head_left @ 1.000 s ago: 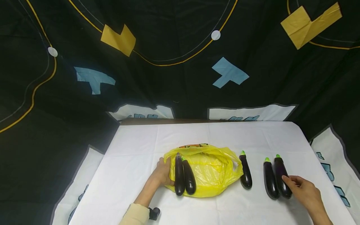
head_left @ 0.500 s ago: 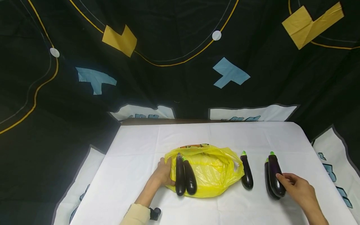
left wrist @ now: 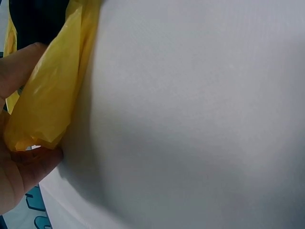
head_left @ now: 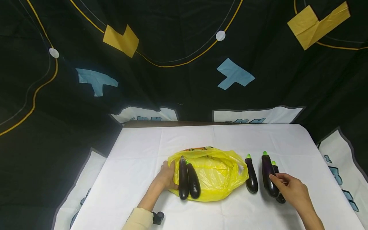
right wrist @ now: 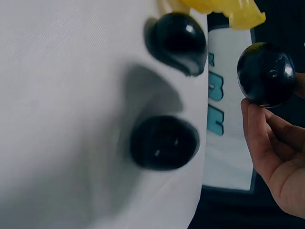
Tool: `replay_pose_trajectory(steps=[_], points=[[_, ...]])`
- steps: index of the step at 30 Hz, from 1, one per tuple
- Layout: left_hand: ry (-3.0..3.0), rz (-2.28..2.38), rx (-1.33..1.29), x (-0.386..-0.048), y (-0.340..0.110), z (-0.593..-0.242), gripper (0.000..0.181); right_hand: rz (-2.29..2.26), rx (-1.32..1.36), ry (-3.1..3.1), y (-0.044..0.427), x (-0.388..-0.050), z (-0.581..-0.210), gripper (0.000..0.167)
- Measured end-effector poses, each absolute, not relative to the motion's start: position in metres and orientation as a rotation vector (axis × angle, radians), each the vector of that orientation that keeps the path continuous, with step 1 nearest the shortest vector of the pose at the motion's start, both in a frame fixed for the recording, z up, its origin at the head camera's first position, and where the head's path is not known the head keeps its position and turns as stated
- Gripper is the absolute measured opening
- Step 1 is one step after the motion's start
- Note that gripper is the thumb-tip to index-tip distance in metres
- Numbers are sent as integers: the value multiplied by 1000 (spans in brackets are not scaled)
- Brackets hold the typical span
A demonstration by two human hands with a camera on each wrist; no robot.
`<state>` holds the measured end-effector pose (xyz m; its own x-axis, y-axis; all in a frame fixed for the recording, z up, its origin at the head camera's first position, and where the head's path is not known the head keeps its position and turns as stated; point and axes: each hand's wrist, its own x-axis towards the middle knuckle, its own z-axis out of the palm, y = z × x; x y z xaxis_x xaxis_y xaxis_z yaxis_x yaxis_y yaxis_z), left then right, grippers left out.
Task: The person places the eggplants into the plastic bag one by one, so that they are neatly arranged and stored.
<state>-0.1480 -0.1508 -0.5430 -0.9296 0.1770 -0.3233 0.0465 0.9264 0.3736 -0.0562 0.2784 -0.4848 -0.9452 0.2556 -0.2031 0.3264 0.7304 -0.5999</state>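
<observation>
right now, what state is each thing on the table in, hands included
Yellow bag: mouth open
Left hand: gripping the bag's left edge
Leftmost eggplant: lying at the bag's left side
Its neighbour: lying alongside
Eggplant right of the bag: on the table
Next eggplant: lifted
Rightmost eggplant: on the table
Right hand: holding the lifted eggplant

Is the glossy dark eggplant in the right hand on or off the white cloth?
Off it: in the right wrist view, the right hand holds the glossy dark eggplant clear of the white cloth.
</observation>
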Motion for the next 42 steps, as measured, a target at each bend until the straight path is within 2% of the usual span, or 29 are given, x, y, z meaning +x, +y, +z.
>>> replay_pose_trajectory(steps=[10,22,29,42], points=[[2729,523,167,-147,-151,-542,118,-1057,374,2843,251,-70,-469,72],[2723,511,148,-149,-151,-543,118,-1129,200,2890,200,-85,-463,58],[2717,516,146,-150,-151,-544,118,-1156,157,2845,173,-93,-473,46],[2730,504,196,-149,-152,-544,117,-1162,-12,2828,119,-99,-504,34]])
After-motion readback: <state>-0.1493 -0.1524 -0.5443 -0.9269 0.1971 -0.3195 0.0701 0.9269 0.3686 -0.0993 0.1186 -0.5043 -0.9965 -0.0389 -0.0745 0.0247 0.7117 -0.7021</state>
